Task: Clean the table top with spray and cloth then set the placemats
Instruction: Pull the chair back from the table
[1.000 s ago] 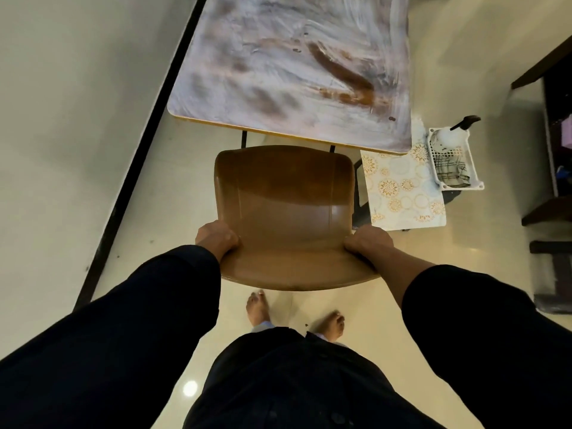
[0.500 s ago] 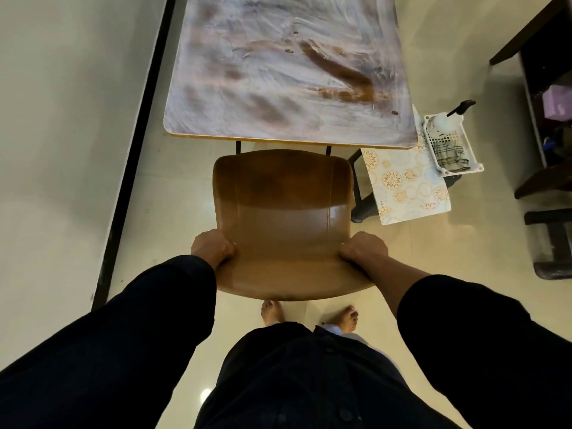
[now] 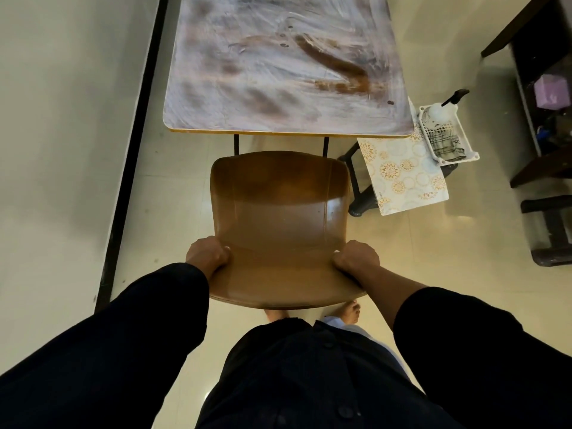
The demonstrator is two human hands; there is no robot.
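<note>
A brown chair (image 3: 278, 212) stands in front of me, its seat just short of the table's near edge. My left hand (image 3: 206, 254) grips the left side of its backrest and my right hand (image 3: 356, 257) grips the right side. The table top (image 3: 278, 66) beyond is smeared with white streaks and brown stains. To the right of the table, a floral placemat (image 3: 405, 178) lies on a dark stool. A white basket (image 3: 445, 134) on it holds a spray bottle (image 3: 439, 109) and a checked cloth (image 3: 447, 144).
A pale wall with a black skirting strip (image 3: 133, 156) runs along the left. Dark wooden shelving (image 3: 538, 88) with a purple box stands at the right, and a low dark stand (image 3: 548, 230) sits on the floor below it. My bare feet are behind the chair.
The chair has slid back from the table towards me, with both hands still gripping its backrest. A gap now shows between seat and table edge.
</note>
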